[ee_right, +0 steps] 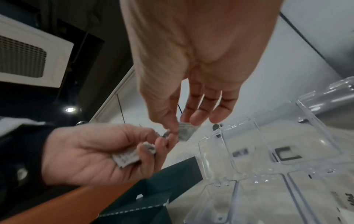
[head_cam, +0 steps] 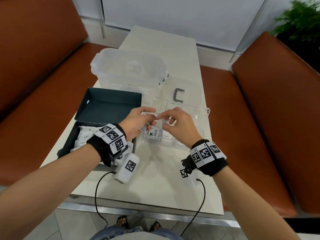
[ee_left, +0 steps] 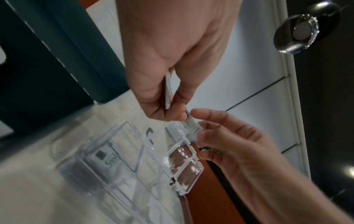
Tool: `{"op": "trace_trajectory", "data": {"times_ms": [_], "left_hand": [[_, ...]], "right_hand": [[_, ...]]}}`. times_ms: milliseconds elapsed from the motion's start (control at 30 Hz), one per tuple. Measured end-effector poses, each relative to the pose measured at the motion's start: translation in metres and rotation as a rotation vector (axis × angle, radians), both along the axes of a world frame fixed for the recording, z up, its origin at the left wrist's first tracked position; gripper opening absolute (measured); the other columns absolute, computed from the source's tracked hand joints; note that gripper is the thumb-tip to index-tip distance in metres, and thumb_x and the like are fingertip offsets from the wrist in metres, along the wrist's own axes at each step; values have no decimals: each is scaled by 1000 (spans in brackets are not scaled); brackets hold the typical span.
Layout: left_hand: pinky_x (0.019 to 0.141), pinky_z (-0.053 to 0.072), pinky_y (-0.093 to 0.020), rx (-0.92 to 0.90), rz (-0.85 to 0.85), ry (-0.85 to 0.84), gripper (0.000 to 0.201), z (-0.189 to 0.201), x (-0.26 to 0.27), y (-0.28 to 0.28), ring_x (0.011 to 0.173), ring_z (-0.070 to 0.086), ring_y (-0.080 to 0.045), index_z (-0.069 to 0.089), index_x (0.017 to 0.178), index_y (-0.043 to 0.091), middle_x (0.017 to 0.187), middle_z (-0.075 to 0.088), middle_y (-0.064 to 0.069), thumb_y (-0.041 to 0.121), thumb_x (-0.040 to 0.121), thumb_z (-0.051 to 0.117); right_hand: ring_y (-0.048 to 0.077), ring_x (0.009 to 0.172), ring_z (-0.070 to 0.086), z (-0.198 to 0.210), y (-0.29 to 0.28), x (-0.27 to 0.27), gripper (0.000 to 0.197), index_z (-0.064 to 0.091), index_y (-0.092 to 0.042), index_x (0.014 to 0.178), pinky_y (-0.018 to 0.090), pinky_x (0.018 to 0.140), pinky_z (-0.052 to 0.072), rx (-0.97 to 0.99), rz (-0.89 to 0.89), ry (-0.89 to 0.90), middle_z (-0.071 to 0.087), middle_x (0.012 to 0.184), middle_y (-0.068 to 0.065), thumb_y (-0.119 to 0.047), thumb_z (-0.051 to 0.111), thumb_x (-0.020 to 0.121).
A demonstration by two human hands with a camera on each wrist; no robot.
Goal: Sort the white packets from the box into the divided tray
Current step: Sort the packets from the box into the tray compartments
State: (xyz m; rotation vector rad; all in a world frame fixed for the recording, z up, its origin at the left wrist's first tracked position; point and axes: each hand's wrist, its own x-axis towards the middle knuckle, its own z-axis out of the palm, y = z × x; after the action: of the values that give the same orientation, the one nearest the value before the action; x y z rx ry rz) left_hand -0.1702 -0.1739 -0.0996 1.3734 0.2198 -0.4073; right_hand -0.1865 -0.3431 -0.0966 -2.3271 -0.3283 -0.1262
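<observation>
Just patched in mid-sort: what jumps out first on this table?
Both hands meet above the clear divided plastic tray: the left hand holds several small white paper packets, and the right hand pinches one packet between thumb and fingers. Left of the tray, the open dark teal cardboard box holds more packets, and a Stevia packet already lies in a near tray compartment.

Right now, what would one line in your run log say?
left hand: holds packets | right hand: pinches one packet over divided tray | box: packets left
</observation>
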Motion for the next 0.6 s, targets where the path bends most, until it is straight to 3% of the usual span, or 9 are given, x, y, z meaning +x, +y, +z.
{"op": "trace_trajectory", "data": {"times_ms": [133, 233, 333, 500, 600], "left_hand": [[50, 44, -22, 155, -32, -68, 21, -4, 0, 3, 61, 53, -15, 60, 110, -4, 76, 60, -11, -6, 90, 58], [51, 45, -22, 218, -26, -91, 16, -6, 2, -3, 65, 58, -17, 62, 106, -5, 83, 63, -13, -5, 91, 57], [52, 45, -21, 233, 0, -101, 11, -7, 8, 2, 64, 62, -10, 64, 100, 4, 87, 66, -7, 0, 91, 61], [54, 45, -23, 240, 31, -91, 10, -12, 11, 15, 65, 62, -12, 66, 94, 8, 89, 67, -7, -1, 91, 61], [57, 46, -25, 234, 47, -88, 10, -16, 9, 20, 68, 62, -14, 66, 95, 6, 93, 67, -9, -1, 91, 60]], "right_hand": [[4, 77, 64, 1, 10, 12, 18, 71, -22, 101, 4, 68, 44, 114, -1, 133, 66, 94, -6, -22, 70, 84], [11, 84, 69, -2, 23, 19, 14, 73, -15, 98, 13, 77, 50, 66, 53, 210, 72, 91, -1, -9, 65, 87], [10, 81, 64, -2, 22, 33, 20, 73, -14, 95, 10, 73, 45, 31, -7, 171, 71, 89, 1, -2, 59, 86], [20, 93, 63, -14, 22, 52, 32, 72, -12, 98, 28, 86, 49, -248, -50, 183, 69, 102, 8, 3, 47, 87], [25, 101, 61, -26, 27, 56, 34, 66, -19, 111, 38, 88, 51, -450, -20, 252, 64, 111, 7, -1, 52, 85]]}}
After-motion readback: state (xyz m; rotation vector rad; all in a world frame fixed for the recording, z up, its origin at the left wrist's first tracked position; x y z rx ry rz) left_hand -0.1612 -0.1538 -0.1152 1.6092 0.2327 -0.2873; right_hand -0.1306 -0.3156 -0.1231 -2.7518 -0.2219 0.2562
